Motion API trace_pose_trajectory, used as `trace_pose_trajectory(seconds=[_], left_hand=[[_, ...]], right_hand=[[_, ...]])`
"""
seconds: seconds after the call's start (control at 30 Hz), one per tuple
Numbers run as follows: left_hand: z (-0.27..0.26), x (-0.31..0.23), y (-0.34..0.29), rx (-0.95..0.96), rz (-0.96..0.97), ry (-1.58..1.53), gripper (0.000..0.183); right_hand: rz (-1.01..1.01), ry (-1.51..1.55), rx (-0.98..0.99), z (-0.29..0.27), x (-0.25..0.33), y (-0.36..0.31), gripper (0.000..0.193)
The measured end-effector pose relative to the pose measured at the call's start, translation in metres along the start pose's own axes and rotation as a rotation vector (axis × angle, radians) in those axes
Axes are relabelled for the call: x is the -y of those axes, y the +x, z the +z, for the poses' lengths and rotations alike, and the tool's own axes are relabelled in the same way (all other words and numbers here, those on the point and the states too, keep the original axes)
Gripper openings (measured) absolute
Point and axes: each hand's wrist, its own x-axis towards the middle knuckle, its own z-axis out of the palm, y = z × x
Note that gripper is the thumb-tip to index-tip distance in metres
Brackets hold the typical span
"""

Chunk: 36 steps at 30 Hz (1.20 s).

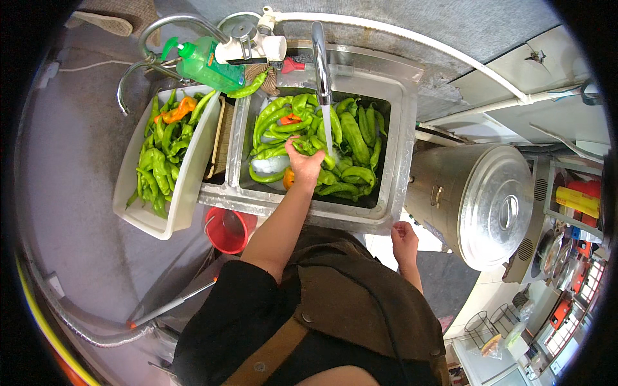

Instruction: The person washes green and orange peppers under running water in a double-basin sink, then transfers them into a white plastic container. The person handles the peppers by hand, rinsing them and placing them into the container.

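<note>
My left hand [304, 162] reaches into the steel sink basin among many long green peppers [353, 138]. Its thumb and fingers are bent around a green pepper [310, 148], part of which the hand covers. Water streams from the faucet [318, 64] just right of that hand and falls on the peppers. A few orange-red peppers [289, 178] show between the green ones. By the sink's front right corner, my right hand [404, 239] hangs with its fingers curled in and nothing visible in them.
Left of the sink, a white tub [177, 215] holds more green peppers and an orange one. A green pump bottle [209, 64] stands behind it, near a loose green pepper [250, 86]. Below is a red bucket [228, 231]. To the right stands a large lidded metal pot [476, 202].
</note>
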Motion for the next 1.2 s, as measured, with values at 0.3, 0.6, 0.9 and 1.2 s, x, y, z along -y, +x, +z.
trace_pose_trajectory(seconds=[0.3,0.6,0.9,1.2], left_hand=[[0.029,-0.051,-0.001,0.163,-0.246,-0.202,0.065],[0.044,-0.047,0.02,-0.095,-0.428,-0.253,0.059],[0.063,-0.061,0.009,-0.229,-0.368,0.003,0.052],[-0.02,-0.147,0.023,-0.166,-0.041,0.131,0.055]], right_hand=[[-0.082,0.022,0.005,0.005,-0.004,0.01,0.017],[-0.105,0.011,0.013,0.004,-0.004,0.008,0.016],[-0.222,0.049,0.066,0.01,-0.008,0.016,0.014],[-0.209,-0.001,0.101,0.009,0.011,0.02,0.013]])
